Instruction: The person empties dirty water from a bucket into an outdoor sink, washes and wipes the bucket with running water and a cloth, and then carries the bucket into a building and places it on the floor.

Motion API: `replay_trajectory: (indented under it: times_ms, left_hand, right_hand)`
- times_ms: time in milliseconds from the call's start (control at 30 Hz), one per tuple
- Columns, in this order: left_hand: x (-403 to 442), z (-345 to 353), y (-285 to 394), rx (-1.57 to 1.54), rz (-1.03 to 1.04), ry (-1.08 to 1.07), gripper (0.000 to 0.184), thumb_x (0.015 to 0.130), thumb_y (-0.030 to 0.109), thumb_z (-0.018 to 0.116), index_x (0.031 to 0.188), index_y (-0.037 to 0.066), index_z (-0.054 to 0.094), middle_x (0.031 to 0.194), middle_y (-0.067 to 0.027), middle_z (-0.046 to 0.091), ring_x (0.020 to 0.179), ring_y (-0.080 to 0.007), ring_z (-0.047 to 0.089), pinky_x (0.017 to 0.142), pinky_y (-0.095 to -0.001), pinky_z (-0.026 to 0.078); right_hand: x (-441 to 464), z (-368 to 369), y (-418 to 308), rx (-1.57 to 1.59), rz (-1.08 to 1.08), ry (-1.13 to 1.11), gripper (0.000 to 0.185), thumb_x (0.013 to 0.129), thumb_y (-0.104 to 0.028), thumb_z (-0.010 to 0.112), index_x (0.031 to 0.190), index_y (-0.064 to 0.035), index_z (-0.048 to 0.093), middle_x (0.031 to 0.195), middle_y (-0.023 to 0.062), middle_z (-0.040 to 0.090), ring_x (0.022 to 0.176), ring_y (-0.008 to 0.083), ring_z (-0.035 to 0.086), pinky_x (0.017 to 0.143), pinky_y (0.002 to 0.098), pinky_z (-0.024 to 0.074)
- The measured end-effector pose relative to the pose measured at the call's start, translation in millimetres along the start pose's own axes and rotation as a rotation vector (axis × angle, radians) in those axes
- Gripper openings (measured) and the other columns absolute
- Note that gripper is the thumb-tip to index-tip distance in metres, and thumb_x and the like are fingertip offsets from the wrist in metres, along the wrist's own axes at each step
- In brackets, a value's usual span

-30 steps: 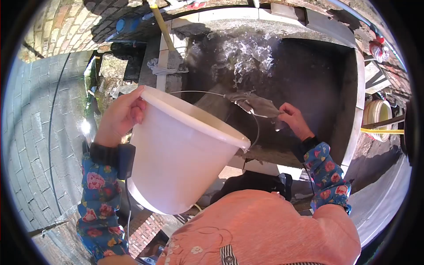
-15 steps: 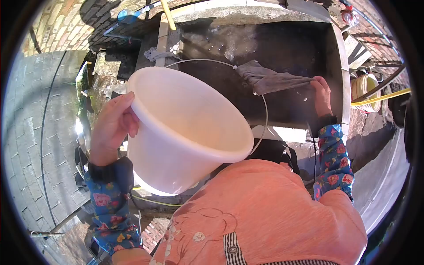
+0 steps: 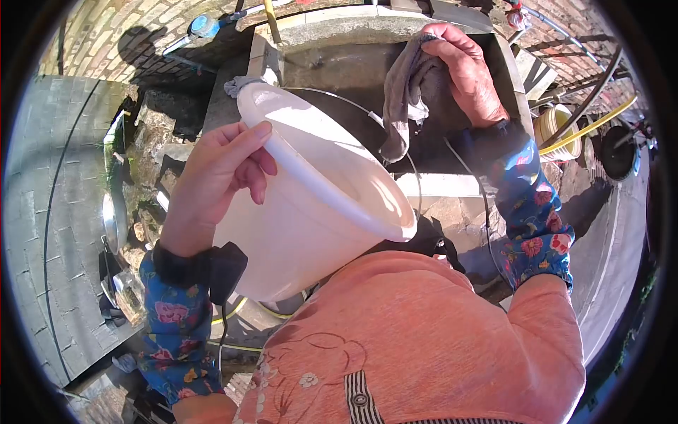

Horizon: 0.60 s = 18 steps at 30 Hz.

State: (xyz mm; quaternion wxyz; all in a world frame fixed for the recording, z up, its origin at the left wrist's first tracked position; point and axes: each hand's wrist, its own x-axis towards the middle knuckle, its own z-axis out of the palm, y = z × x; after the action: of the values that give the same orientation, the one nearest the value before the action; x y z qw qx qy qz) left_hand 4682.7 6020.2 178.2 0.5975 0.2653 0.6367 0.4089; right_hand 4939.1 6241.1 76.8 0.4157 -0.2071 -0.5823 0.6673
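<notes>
1. Left hand [image 3: 212, 177]: thumb and fingers closed on the rim of the white bucket [image 3: 282, 219], at its upper left side.
2. White bucket: tilted, mouth facing up and toward the basin [image 3: 339, 32], in front of the person's torso; its interior is partly sunlit.
3. Right hand [image 3: 472, 85]: raised over the basin, fingers pinching the upper end of the grey cloth [image 3: 401, 92].
4. Grey cloth: hanging bunched, beyond the bucket's mouth. It overlaps the wire handle [image 3: 339, 98] in view; contact cannot be determined.
5. Surroundings: a yellow pole [image 3: 272, 22] at the basin's far left corner; a smaller bucket [image 3: 548, 134] right of the basin.
</notes>
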Motion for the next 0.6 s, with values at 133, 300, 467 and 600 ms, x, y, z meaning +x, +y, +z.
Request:
replay_trajectory:
  times_ms: [133,300,467,600]
  left_hand:
    - [-2.8,6.2,-2.9,-0.009,0.027,0.073,0.024,0.090,0.026,0.057,0.082,0.003,0.058,0.063,-0.0065,0.059,0.039,-0.0121,0.053,0.035,-0.0216,0.043]
    - [-30.5,-26.2,-14.9,-0.053,0.077,0.127,0.026,0.089,0.027,0.057,0.084,0.001,0.057,0.065,-0.0068,0.059,0.041,-0.0132,0.053,0.037,-0.0225,0.043]
    - [-75.9,-43.7,-40.2,-0.172,0.111,0.346,0.030,0.091,0.028,0.052,0.090,-0.001,0.058,0.068,-0.0084,0.060,0.047,-0.0146,0.054,0.040,-0.0245,0.043]
    - [-93.0,-37.1,-54.5,-0.261,0.133,0.437,0.027,0.093,0.027,0.048,0.097,0.002,0.057,0.073,-0.0069,0.063,0.051,-0.0117,0.054,0.040,-0.0237,0.040]
  right_hand:
    - [8.2,14.6,-91.3,-1.227,-0.797,0.102,0.016,0.084,-0.008,0.056,0.099,-0.0019,0.055,0.080,0.0014,0.054,0.074,0.0089,0.053,0.067,0.0236,0.0440]
    - [16.1,-23.1,-123.8,-0.287,-0.230,0.273,0.012,0.086,-0.018,0.053,0.084,-0.0068,0.056,0.071,-0.0016,0.050,0.064,0.0059,0.048,0.055,0.0207,0.0369]
    - [-31.0,-87.4,-65.0,-0.556,0.027,0.150,0.016,0.081,-0.008,0.058,0.096,-0.0047,0.060,0.078,-0.0010,0.057,0.074,0.0055,0.051,0.070,0.0213,0.0422]
    - [-91.0,-146.7,52.4,-0.688,0.408,0.101,0.014,0.077,-0.008,0.059,0.089,-0.0047,0.063,0.070,0.0031,0.059,0.069,0.0096,0.054,0.063,0.0255,0.0442]
